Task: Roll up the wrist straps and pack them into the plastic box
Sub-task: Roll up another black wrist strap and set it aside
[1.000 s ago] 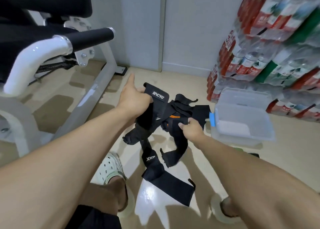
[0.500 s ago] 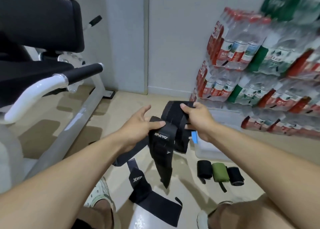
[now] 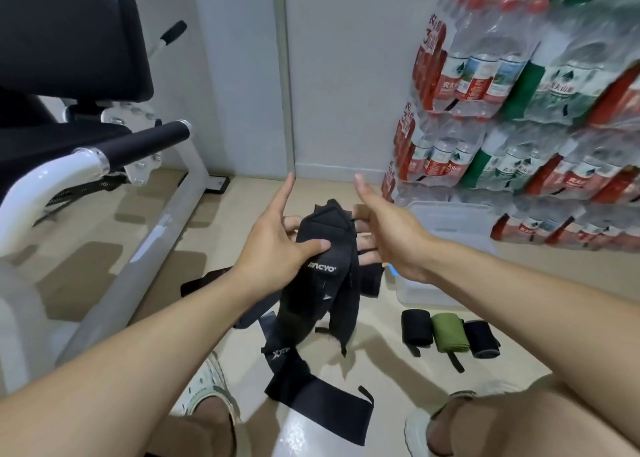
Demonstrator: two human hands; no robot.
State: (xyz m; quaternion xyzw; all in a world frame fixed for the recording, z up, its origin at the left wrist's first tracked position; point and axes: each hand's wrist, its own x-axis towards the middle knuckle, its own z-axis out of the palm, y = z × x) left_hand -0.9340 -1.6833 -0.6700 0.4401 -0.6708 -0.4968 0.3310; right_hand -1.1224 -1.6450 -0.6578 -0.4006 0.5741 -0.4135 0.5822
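Observation:
A bundle of black wrist straps (image 3: 325, 283) hangs in front of me between both hands. My left hand (image 3: 273, 249) pinches it with the thumb on the front near a white logo, the index finger pointing up. My right hand (image 3: 391, 238) has straight fingers behind the bundle and its thumb raised. Another long black strap (image 3: 318, 394) lies flat on the floor below. Three rolled straps sit on the floor to the right: a black roll (image 3: 417, 327), a green roll (image 3: 450, 332) and a second black roll (image 3: 481, 339). The clear plastic box (image 3: 450, 221) stands behind my right hand.
A white-framed exercise bench (image 3: 114, 152) with black pads fills the left side. Shrink-wrapped packs of water bottles (image 3: 502, 110) are stacked against the right wall, just behind the box. My feet in pale sandals (image 3: 207, 387) are at the bottom.
My right hand has let go of the top of the bundle and now lies with straight fingers behind it. My left index finger has straightened upward. The bundle stays raised.

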